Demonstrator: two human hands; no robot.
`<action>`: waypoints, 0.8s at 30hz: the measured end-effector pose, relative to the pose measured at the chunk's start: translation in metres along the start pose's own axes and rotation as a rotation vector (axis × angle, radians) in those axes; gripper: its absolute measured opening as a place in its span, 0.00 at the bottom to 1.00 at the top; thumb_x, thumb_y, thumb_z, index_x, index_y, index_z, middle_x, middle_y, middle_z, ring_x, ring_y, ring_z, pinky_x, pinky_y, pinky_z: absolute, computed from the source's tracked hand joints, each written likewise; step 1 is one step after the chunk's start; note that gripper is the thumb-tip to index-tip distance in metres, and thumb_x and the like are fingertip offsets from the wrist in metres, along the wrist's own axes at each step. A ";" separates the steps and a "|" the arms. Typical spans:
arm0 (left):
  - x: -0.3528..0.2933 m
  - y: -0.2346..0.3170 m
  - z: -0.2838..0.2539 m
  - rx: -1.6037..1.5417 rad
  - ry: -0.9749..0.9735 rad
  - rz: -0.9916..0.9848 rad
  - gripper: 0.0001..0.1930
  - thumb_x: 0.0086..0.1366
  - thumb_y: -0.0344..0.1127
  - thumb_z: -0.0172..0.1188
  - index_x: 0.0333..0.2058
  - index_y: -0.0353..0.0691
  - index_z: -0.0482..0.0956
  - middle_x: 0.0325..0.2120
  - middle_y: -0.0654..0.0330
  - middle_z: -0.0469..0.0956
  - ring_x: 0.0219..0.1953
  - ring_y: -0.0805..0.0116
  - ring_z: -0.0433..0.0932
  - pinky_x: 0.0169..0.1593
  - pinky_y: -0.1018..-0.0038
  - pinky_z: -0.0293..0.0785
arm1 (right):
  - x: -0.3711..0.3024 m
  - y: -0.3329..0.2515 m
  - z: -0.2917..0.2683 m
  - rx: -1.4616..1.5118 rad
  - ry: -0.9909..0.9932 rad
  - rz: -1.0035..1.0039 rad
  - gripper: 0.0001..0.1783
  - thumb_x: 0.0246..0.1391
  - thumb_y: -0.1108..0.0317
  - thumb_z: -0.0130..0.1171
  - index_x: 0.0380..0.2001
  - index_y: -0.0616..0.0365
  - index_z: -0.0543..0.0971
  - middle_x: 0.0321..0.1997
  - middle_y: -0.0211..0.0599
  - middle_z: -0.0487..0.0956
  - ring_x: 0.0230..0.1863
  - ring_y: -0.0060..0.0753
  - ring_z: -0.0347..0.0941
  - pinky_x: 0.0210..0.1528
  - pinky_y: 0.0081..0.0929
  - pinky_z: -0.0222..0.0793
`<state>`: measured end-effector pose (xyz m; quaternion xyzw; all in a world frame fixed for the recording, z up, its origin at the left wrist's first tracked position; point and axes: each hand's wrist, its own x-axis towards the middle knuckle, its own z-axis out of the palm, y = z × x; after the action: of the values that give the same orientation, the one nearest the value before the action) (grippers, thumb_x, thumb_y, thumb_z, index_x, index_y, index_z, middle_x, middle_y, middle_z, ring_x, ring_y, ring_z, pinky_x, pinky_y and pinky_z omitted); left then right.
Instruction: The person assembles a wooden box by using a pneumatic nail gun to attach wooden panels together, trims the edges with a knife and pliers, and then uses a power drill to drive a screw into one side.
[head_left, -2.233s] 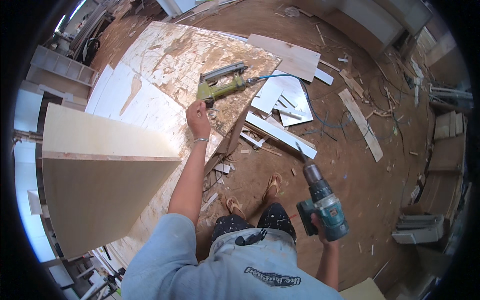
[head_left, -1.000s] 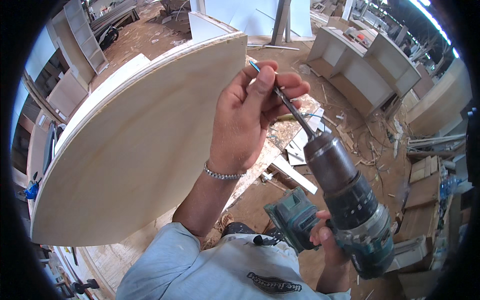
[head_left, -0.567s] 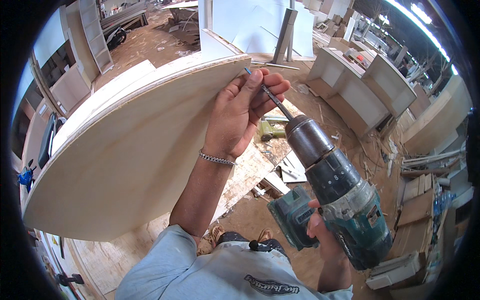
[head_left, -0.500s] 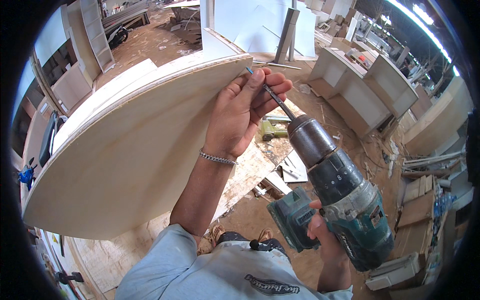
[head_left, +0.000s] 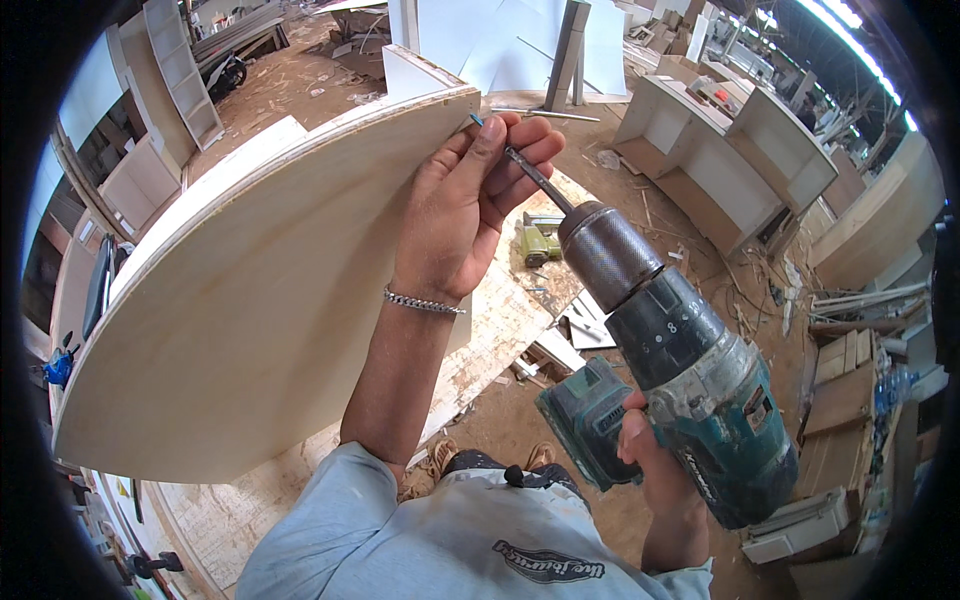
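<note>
My left hand pinches a small screw with a bluish tip between thumb and fingers. The tip points at the corner edge of a curved plywood panel; whether it touches the wood I cannot tell. My right hand grips the handle of a teal and black cordless drill. Its long driver bit reaches up to my left fingers, which hide where bit and screw meet. A finger of the right hand lies at the trigger.
Beneath the panel is a wood-chip-strewn worktop with a green air tool on it. An open white cabinet carcass stands on the floor at the far right. Board offcuts are piled along the right side.
Panel corner, left hand and drill sit slightly farther up and left in the picture, moving together. The pinch and the grip on the drill look the same.
</note>
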<state>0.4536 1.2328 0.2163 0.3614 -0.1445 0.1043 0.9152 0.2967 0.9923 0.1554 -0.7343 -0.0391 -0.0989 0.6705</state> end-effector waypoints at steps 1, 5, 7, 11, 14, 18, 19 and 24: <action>0.000 0.001 0.000 -0.006 0.005 -0.001 0.14 0.73 0.37 0.54 0.49 0.32 0.76 0.44 0.53 0.82 0.49 0.61 0.82 0.52 0.71 0.83 | 0.000 0.003 -0.008 -0.183 -0.074 0.015 0.25 0.53 0.70 0.64 0.53 0.61 0.70 0.37 0.38 0.73 0.30 0.26 0.67 0.32 0.26 0.64; 0.002 0.005 -0.001 -0.026 -0.009 -0.002 0.14 0.73 0.37 0.54 0.49 0.31 0.75 0.45 0.52 0.82 0.50 0.59 0.82 0.54 0.70 0.82 | 0.004 -0.008 -0.018 -0.403 -0.330 0.248 0.42 0.58 0.46 0.60 0.70 0.49 0.58 0.75 0.41 0.53 0.75 0.50 0.49 0.74 0.51 0.45; 0.002 0.004 0.003 -0.012 0.006 -0.013 0.14 0.74 0.38 0.53 0.48 0.32 0.75 0.45 0.51 0.82 0.51 0.60 0.81 0.56 0.68 0.80 | 0.007 -0.016 -0.013 -0.287 -0.292 0.252 0.37 0.58 0.50 0.61 0.65 0.51 0.61 0.66 0.40 0.56 0.66 0.44 0.52 0.66 0.46 0.49; -0.001 0.006 0.001 0.003 0.011 -0.022 0.14 0.75 0.38 0.52 0.47 0.32 0.75 0.45 0.50 0.81 0.51 0.60 0.81 0.57 0.67 0.78 | 0.006 -0.014 0.006 -0.167 -0.118 0.097 0.21 0.56 0.64 0.62 0.49 0.58 0.69 0.38 0.34 0.67 0.37 0.29 0.63 0.40 0.30 0.60; -0.001 0.007 0.003 0.009 -0.023 -0.027 0.14 0.75 0.38 0.51 0.48 0.32 0.75 0.45 0.49 0.81 0.52 0.59 0.80 0.58 0.66 0.78 | 0.000 0.007 -0.014 -0.475 -0.197 0.095 0.29 0.58 0.58 0.61 0.59 0.53 0.65 0.55 0.37 0.63 0.55 0.35 0.59 0.57 0.39 0.54; -0.006 0.007 0.010 0.032 0.009 -0.037 0.16 0.75 0.41 0.50 0.48 0.32 0.74 0.45 0.49 0.81 0.53 0.58 0.80 0.58 0.66 0.77 | 0.008 -0.006 0.004 -0.263 -0.040 -0.124 0.13 0.53 0.74 0.62 0.41 0.65 0.74 0.22 0.32 0.72 0.19 0.21 0.68 0.22 0.22 0.67; -0.006 0.008 0.010 0.036 0.011 -0.045 0.17 0.75 0.42 0.50 0.49 0.32 0.73 0.45 0.48 0.81 0.53 0.58 0.80 0.58 0.66 0.77 | 0.010 -0.011 0.007 -0.201 -0.037 -0.106 0.13 0.53 0.74 0.62 0.41 0.65 0.74 0.22 0.32 0.72 0.19 0.21 0.68 0.22 0.22 0.67; -0.007 0.014 0.005 -0.024 -0.033 -0.110 0.16 0.74 0.41 0.52 0.47 0.31 0.73 0.45 0.49 0.81 0.51 0.57 0.81 0.54 0.67 0.80 | 0.008 -0.019 -0.004 -0.158 -0.142 0.052 0.29 0.54 0.66 0.65 0.57 0.58 0.68 0.52 0.39 0.69 0.52 0.33 0.63 0.54 0.35 0.58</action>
<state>0.4421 1.2389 0.2261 0.3593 -0.1407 0.0461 0.9214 0.3008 0.9896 0.1758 -0.7909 -0.0595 -0.0318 0.6082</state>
